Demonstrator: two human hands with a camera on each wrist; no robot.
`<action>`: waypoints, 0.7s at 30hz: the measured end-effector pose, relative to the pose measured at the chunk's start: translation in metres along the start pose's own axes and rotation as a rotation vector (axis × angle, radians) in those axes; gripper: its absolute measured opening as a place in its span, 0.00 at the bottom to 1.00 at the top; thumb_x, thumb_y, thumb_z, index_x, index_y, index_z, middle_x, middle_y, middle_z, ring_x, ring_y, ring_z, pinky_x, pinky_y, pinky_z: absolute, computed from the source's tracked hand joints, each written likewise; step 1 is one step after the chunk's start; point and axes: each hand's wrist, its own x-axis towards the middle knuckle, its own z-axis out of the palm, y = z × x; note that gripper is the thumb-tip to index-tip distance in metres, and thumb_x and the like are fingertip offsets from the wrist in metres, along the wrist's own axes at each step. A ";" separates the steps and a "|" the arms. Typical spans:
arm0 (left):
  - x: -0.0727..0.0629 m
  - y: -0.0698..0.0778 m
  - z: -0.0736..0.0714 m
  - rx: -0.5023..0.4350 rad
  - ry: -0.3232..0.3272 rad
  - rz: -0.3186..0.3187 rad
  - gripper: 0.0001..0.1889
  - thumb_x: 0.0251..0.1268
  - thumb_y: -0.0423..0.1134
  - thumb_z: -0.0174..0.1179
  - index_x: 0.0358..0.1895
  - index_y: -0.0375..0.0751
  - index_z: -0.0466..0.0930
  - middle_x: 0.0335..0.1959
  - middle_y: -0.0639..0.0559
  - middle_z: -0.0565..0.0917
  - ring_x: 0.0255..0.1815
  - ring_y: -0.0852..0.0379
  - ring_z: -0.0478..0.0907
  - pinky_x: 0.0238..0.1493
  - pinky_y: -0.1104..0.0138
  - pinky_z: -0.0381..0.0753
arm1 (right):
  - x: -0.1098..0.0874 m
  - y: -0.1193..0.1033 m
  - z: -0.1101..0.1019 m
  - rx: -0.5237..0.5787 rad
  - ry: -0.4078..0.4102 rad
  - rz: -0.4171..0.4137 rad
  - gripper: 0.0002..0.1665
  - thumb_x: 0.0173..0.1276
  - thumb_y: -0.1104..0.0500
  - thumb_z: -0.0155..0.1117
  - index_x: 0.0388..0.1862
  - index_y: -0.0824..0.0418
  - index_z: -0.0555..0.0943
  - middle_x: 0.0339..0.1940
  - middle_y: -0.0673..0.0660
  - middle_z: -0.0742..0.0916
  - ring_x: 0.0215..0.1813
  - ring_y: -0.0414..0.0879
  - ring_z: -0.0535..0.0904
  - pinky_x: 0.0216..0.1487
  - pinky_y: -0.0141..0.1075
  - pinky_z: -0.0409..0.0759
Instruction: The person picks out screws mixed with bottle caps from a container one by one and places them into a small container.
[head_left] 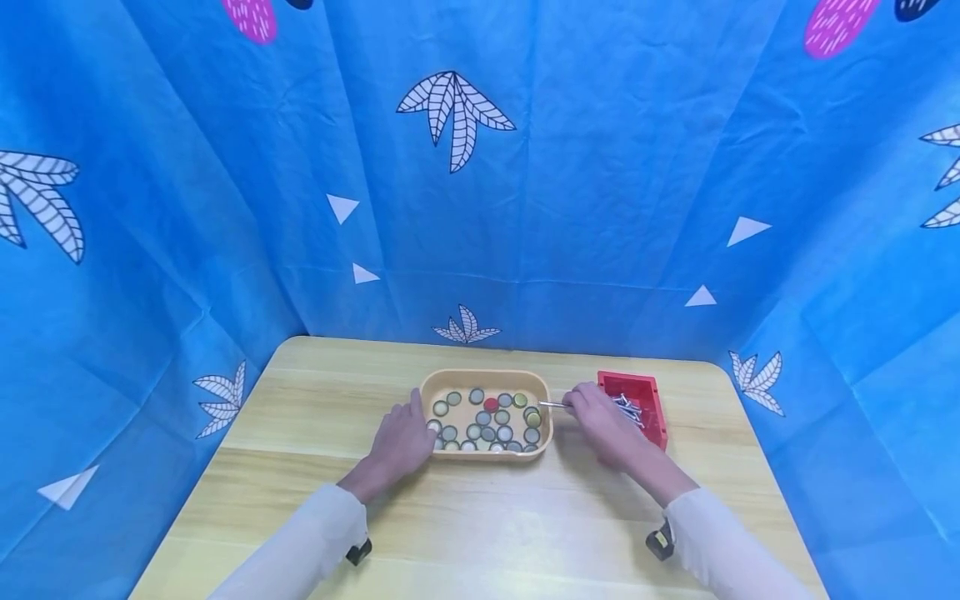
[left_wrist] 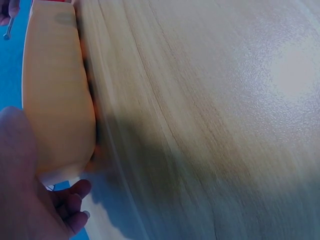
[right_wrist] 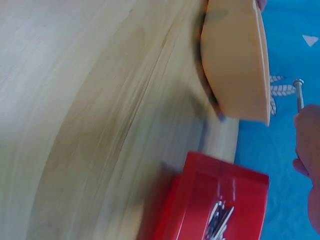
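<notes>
A tan oval-cornered tray (head_left: 480,457) stands on the table, holding several round bottle caps (head_left: 505,433), mostly greyish or gold-rimmed, and one red cap (head_left: 491,404). My left hand (head_left: 403,437) grips the tray's left end, its thumb at the wall and its fingers curled beside the end. To the tray's right, my right hand (head_left: 600,421) pinches a slim metal bolt (right_wrist: 298,92). Its wider end points left, by the tray's right rim in the head view. Part of the bolt is hidden inside my fingers.
Right of my right hand is a red bin (head_left: 652,408) with several silver screws (head_left: 628,408) in it, partly covered by the hand. A light wooden table (head_left: 480,533) lies beneath everything. A blue patterned cloth (head_left: 480,225) encloses its back and sides.
</notes>
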 end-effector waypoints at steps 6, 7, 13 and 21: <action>0.000 0.000 -0.001 -0.005 -0.005 -0.008 0.45 0.69 0.45 0.52 0.81 0.25 0.44 0.64 0.29 0.78 0.60 0.37 0.75 0.68 0.44 0.74 | -0.010 0.009 -0.003 -0.044 0.012 0.040 0.14 0.69 0.62 0.70 0.52 0.59 0.81 0.47 0.51 0.82 0.52 0.45 0.77 0.56 0.43 0.85; 0.000 0.000 -0.001 -0.004 -0.007 -0.009 0.45 0.69 0.45 0.52 0.82 0.25 0.44 0.64 0.30 0.78 0.60 0.37 0.75 0.68 0.44 0.74 | -0.011 0.010 -0.004 -0.039 0.013 0.055 0.14 0.68 0.62 0.71 0.51 0.59 0.82 0.46 0.51 0.82 0.51 0.45 0.76 0.55 0.43 0.85; 0.000 -0.001 -0.001 -0.006 -0.006 -0.006 0.45 0.68 0.45 0.52 0.81 0.25 0.44 0.63 0.30 0.78 0.58 0.36 0.75 0.66 0.44 0.75 | -0.019 0.020 -0.004 -0.016 0.019 0.131 0.13 0.68 0.61 0.72 0.49 0.58 0.81 0.43 0.50 0.81 0.49 0.44 0.75 0.52 0.43 0.85; 0.000 -0.001 0.000 -0.032 0.004 -0.017 0.45 0.69 0.45 0.52 0.82 0.26 0.44 0.63 0.31 0.79 0.57 0.38 0.76 0.66 0.45 0.75 | -0.034 0.037 -0.005 -0.124 0.128 -0.001 0.11 0.67 0.65 0.71 0.45 0.60 0.80 0.41 0.51 0.82 0.47 0.45 0.76 0.50 0.42 0.84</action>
